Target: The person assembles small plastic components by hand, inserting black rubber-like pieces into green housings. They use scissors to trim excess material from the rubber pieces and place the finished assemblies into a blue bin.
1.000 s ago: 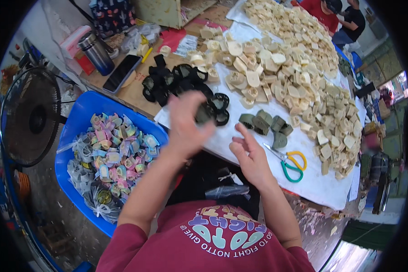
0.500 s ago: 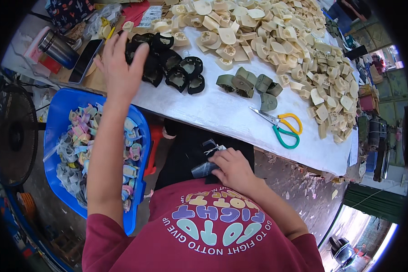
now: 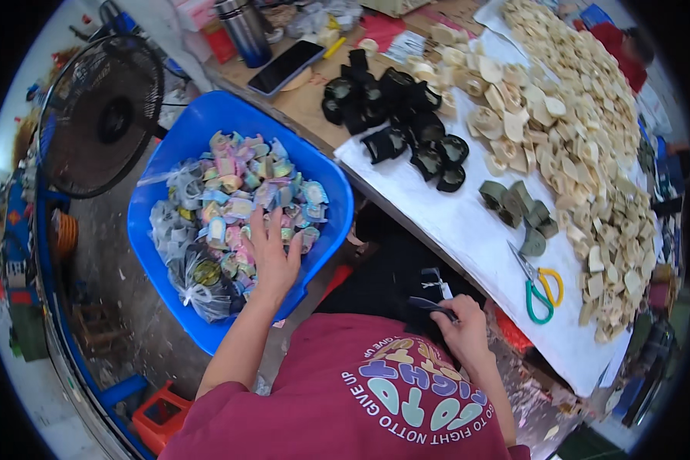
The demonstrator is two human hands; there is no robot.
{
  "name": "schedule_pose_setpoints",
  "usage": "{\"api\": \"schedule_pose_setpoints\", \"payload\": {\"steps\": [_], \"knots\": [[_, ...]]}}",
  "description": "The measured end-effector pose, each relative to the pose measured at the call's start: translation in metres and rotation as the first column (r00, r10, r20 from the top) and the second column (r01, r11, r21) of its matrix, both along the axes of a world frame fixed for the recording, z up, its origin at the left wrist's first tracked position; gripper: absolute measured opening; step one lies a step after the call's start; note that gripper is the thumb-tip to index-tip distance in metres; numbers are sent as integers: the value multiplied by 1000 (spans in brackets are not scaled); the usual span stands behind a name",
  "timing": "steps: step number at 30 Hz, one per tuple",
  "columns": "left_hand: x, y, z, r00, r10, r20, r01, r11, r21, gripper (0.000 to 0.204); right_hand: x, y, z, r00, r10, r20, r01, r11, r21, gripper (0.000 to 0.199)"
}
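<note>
My left hand (image 3: 276,253) reaches over the blue plastic basin (image 3: 339,184), fingers stretched and apart. Its fingertips are at a heap of small pastel moulded pieces (image 3: 238,205); I see nothing gripped. Clear bundled plastic bags (image 3: 170,226) lie along the basin's left side, and a knotted bag with dark contents (image 3: 211,280) rests near its front. Over my lap, my right hand (image 3: 468,326) pinches a small, dark-looking sheet of plastic film (image 3: 428,305), seen nearly edge-on. A small white strip (image 3: 443,288) lies just beyond it on my black trousers.
On the table stand black moulded pieces (image 3: 422,126), green pieces (image 3: 517,208) and a large beige heap (image 3: 537,115). Scissors (image 3: 540,295) lie near the edge. A phone (image 3: 286,67), a steel flask (image 3: 243,31), a fan (image 3: 103,115) and a red stool (image 3: 161,418) are leftward.
My left hand has gone from the black pieces on the table down into the basin. The view has swung left. My right hand stays at my lap with the plastic film.
</note>
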State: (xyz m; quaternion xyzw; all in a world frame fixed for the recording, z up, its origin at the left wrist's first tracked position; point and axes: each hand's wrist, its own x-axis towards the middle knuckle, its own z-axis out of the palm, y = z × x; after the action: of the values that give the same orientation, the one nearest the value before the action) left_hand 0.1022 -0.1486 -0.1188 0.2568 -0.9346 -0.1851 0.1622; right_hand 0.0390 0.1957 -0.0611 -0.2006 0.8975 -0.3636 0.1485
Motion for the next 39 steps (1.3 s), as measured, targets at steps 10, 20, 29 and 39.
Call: {"api": "schedule_pose_setpoints", "payload": {"steps": [10,20,29,39], "knots": [[-41,-67,-39,989,143,-22,-143,990,18,57,-8,-1,26,986,-167,2,166,974,-154,14],[-97,-19,-66,971,-4,-240,-10,998,-59,49,-10,-9,18,984,-178,-9,173,970,-172,15],[-44,-101,-31,998,-59,-34,47,957,-287,37,-8,5,4,960,-271,74,280,942,-187,13],[-61,-118,17,601,527,-601,469,377,799,10,-7,5,8,950,-309,41,310,927,-208,11]]}}
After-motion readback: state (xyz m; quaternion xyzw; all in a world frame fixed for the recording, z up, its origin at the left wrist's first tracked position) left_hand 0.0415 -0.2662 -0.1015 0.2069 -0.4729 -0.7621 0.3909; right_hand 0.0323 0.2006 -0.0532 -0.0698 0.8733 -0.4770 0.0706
